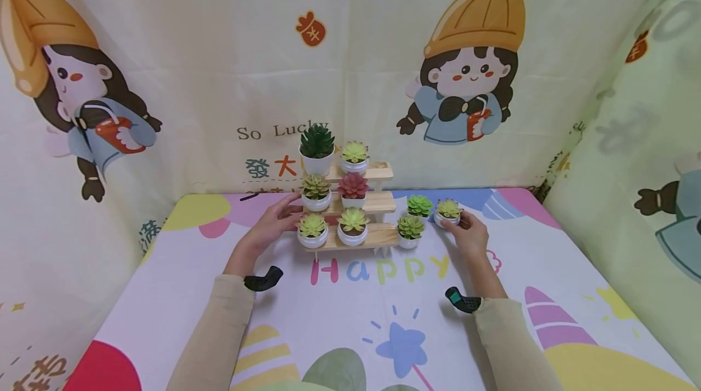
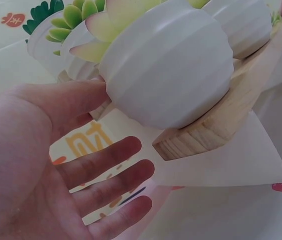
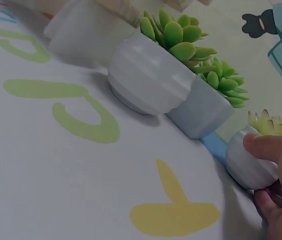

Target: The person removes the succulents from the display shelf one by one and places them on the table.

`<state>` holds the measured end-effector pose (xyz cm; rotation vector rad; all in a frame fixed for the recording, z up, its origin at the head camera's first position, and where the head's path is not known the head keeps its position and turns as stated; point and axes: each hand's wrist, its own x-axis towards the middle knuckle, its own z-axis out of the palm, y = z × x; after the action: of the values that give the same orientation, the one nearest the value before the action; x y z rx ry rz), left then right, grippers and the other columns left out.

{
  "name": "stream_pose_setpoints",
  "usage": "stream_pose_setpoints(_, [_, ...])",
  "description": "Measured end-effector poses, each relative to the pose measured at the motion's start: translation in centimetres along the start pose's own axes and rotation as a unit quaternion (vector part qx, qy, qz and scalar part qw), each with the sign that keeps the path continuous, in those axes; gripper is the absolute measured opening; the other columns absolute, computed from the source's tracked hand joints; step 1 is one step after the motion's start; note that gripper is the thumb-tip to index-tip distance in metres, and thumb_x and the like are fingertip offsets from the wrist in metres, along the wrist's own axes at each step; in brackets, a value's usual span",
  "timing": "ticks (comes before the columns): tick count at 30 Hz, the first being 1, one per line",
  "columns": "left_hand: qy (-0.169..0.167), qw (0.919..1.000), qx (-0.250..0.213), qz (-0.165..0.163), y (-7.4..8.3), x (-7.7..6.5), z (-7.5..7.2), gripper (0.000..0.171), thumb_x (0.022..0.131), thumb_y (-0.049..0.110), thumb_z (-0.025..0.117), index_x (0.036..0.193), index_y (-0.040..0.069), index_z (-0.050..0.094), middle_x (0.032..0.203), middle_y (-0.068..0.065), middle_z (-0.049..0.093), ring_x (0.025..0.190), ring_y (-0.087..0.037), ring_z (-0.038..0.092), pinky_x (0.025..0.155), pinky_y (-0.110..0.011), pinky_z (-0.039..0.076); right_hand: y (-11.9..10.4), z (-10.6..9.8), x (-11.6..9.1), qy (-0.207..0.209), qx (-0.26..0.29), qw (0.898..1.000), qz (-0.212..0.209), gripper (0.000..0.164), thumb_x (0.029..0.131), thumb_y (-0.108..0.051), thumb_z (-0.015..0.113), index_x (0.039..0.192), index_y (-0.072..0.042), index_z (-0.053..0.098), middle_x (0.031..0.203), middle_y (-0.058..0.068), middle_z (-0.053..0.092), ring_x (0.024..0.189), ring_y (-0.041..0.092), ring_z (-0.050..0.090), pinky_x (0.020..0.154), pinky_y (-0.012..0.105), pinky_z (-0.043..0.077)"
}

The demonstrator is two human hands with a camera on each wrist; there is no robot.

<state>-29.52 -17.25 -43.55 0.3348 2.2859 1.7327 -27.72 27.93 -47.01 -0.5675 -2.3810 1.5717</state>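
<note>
A three-tier wooden stand [image 1: 383,234] carries several potted succulents. My left hand [image 1: 272,221] is at its left end, fingers extended beside the lower tiers. In the left wrist view the thumb [image 2: 78,97] reaches the side of a ribbed white pot [image 2: 168,70], while the other fingers [image 2: 108,162] spread below it, under the end of the wooden board [image 2: 200,135]. To the right of the stand, my right hand [image 1: 470,234] pinches a small potted succulent [image 1: 448,211] by its white pot, thumb in front. In the right wrist view that pot [image 3: 248,162] is low, close over the cloth.
Two more green potted succulents, a front one [image 1: 409,231] and a rear one [image 1: 419,205], stand between the stand and my right hand. A printed cloth [image 1: 328,300] covers the table. Patterned fabric [image 1: 361,93] hangs behind it and along both sides.
</note>
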Motion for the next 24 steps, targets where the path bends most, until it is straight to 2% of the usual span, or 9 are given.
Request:
stream_pose_setpoints(13, [-0.003, 1.0, 0.001, -0.003, 0.01, -0.02, 0.02, 0.064, 0.096, 0.035, 0.058, 0.152, 0.029, 0.027, 0.149, -0.014, 0.044, 0.134, -0.032, 0.046, 0.104, -0.044, 0.048, -0.29, 0.36, 0.36, -0.011, -0.011, 1.0, 0.024, 0.072, 0.086, -0.033, 0.073, 0.147, -0.01, 0.04, 0.144, 0.015, 0.05, 0.133, 0.03, 0.047, 0.11, 0.042, 0.042])
stream_pose_setpoints(24, [-0.003, 1.0, 0.003, -0.003, 0.25, -0.21, 0.12, 0.063, 0.097, 0.035, 0.058, 0.152, 0.029, 0.028, 0.149, -0.013, 0.044, 0.134, -0.031, 0.045, 0.103, -0.044, 0.048, -0.44, 0.72, 0.48, -0.014, 0.0, 1.0, 0.023, 0.07, 0.087, -0.03, 0.072, 0.146, -0.009, 0.041, 0.144, 0.016, 0.049, 0.132, 0.03, 0.047, 0.107, 0.042, 0.045])
